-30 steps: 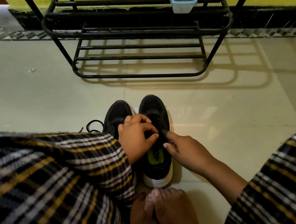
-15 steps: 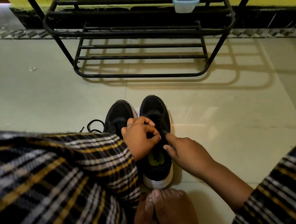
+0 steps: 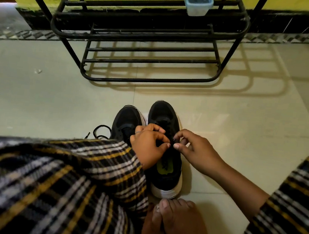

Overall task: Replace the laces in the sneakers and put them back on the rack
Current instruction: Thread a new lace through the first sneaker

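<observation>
Centre frame, tiled floor (image 3: 241,144): two black sneakers side by side, toes toward rack (image 3: 146,78) at top. Right sneaker (image 3: 165,167) under both hands. Left hand (image 3: 148,144) curled, fingertips pinching the lace; right hand (image 3: 194,149) pinching lace tip (image 3: 174,140). Left sneaker (image 3: 126,121) half hidden by sleeve (image 3: 59,179); loose lace (image 3: 100,131) on floor to its left.

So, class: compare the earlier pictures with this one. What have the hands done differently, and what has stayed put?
The right hand has lifted off the right sneaker and now pinches the lace tip, fingers curled. The left hand still grips the lace over the tongue. Both sneakers, the loose lace on the floor and the rack have not moved.
</observation>
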Motion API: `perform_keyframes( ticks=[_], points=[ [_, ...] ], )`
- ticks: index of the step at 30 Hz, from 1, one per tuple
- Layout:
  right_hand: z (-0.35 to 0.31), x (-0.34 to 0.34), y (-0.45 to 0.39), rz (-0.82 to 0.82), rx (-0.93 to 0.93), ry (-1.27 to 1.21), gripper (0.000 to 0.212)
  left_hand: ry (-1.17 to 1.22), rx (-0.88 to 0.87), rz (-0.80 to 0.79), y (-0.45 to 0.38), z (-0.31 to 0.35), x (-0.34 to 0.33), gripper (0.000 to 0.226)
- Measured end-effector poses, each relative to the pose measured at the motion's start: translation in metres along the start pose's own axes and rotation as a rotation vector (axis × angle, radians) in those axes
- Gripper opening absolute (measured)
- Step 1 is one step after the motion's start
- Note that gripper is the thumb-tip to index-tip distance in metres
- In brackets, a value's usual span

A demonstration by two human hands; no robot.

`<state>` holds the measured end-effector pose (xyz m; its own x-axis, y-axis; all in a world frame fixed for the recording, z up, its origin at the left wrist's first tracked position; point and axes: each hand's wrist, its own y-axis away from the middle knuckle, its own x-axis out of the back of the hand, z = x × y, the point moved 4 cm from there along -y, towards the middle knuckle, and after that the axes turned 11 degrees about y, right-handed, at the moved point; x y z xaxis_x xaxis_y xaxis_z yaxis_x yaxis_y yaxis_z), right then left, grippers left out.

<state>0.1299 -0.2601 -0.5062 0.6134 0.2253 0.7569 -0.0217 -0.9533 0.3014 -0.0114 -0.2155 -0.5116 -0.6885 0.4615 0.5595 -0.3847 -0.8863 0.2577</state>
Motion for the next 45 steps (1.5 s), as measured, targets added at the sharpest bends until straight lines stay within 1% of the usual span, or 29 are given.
perform_keyframes(
  ticks=[3, 6, 8, 10, 12, 13, 15, 17, 19, 22, 23, 24, 25, 26, 27, 28, 29, 30, 31, 33, 35, 37, 39, 43, 45],
  points=[
    [-0.003, 0.001, -0.007, 0.078, -0.024, -0.087, 0.004, -0.034, -0.004, -0.013, 0.002, 0.002, 0.001, 0.007],
    [-0.004, 0.004, -0.011, 0.099, -0.016, -0.084, 0.011, -0.037, -0.041, -0.071, 0.005, 0.004, 0.003, 0.015],
    [-0.003, 0.006, -0.011, 0.108, -0.002, -0.082, 0.014, -0.051, -0.091, -0.042, 0.009, 0.005, 0.010, 0.021],
    [-0.002, 0.009, -0.009, 0.143, -0.007, -0.088, 0.018, -0.160, -0.163, 0.040, 0.011, 0.002, 0.020, 0.034],
    [-0.002, 0.016, -0.006, 0.198, -0.015, -0.114, 0.023, -0.300, -0.208, 0.075, 0.013, -0.005, 0.028, 0.054],
    [-0.004, 0.021, -0.004, 0.226, -0.017, -0.134, 0.023, -0.350, -0.218, 0.076, 0.014, -0.008, 0.030, 0.062],
    [-0.011, 0.033, -0.003, 0.274, -0.024, -0.198, 0.015, -0.425, -0.262, 0.076, 0.018, -0.013, 0.030, 0.074],
    [-0.020, 0.047, -0.002, 0.313, -0.036, -0.310, 0.012, -0.469, -0.311, 0.059, 0.021, -0.015, 0.025, 0.080],
    [-0.035, 0.065, 0.001, 0.311, -0.016, -0.507, 0.015, -0.477, -0.322, 0.062, 0.023, -0.015, 0.021, 0.084],
    [-0.063, 0.083, 0.011, 0.185, 0.055, -0.914, 0.017, -0.458, -0.287, 0.119, 0.023, -0.014, 0.020, 0.089],
    [-0.069, 0.086, 0.014, 0.153, 0.085, -0.954, 0.017, -0.451, -0.273, 0.127, 0.022, -0.015, 0.019, 0.090],
    [-0.076, 0.086, 0.017, 0.145, 0.112, -0.905, 0.017, -0.447, -0.268, 0.136, 0.023, -0.015, 0.020, 0.090],
    [-0.078, 0.083, 0.019, 0.164, 0.124, -0.772, 0.017, -0.453, -0.270, 0.140, 0.023, -0.016, 0.018, 0.090],
    [-0.077, 0.080, 0.018, 0.211, 0.134, -0.556, 0.015, -0.461, -0.270, 0.141, 0.023, -0.017, 0.017, 0.089],
    [-0.073, 0.075, 0.016, 0.257, 0.144, -0.277, 0.011, -0.463, -0.265, 0.147, 0.023, -0.018, 0.018, 0.089],
    [-0.067, 0.068, 0.014, 0.256, 0.141, -0.001, 0.007, -0.457, -0.253, 0.151, 0.023, -0.018, 0.018, 0.090],
    [-0.060, 0.060, 0.011, 0.204, 0.121, 0.232, 0.014, -0.448, -0.238, 0.158, 0.022, -0.019, 0.019, 0.091],
    [-0.051, 0.050, 0.009, 0.114, 0.085, 0.407, 0.024, -0.437, -0.223, 0.158, 0.022, -0.019, 0.019, 0.093],
    [-0.044, 0.043, 0.008, 0.035, 0.042, 0.503, 0.029, -0.430, -0.212, 0.152, 0.023, -0.019, 0.019, 0.095],
    [-0.034, 0.033, 0.009, -0.058, -0.001, 0.557, 0.027, -0.434, -0.205, 0.135, 0.023, -0.019, 0.019, 0.096],
    [-0.030, 0.030, 0.007, -0.065, 0.007, 0.522, 0.021, -0.446, -0.211, 0.121, 0.022, -0.019, 0.018, 0.094],
    [-0.029, 0.036, 0.005, 0.017, 0.003, 0.467, 0.020, -0.437, -0.221, 0.128, 0.022, -0.020, 0.016, 0.091],
    [-0.032, 0.050, 0.004, 0.143, 0.010, 0.404, 0.020, -0.428, -0.217, 0.129, 0.021, -0.021, 0.016, 0.090],
    [-0.039, 0.080, 0.006, 0.368, 0.056, 0.216, 0.015, -0.418, -0.198, 0.111, 0.022, -0.023, 0.016, 0.091],
    [-0.038, 0.090, 0.007, 0.447, 0.083, 0.161, 0.013, -0.398, -0.199, 0.105, 0.022, -0.023, 0.016, 0.090]
  ],
)
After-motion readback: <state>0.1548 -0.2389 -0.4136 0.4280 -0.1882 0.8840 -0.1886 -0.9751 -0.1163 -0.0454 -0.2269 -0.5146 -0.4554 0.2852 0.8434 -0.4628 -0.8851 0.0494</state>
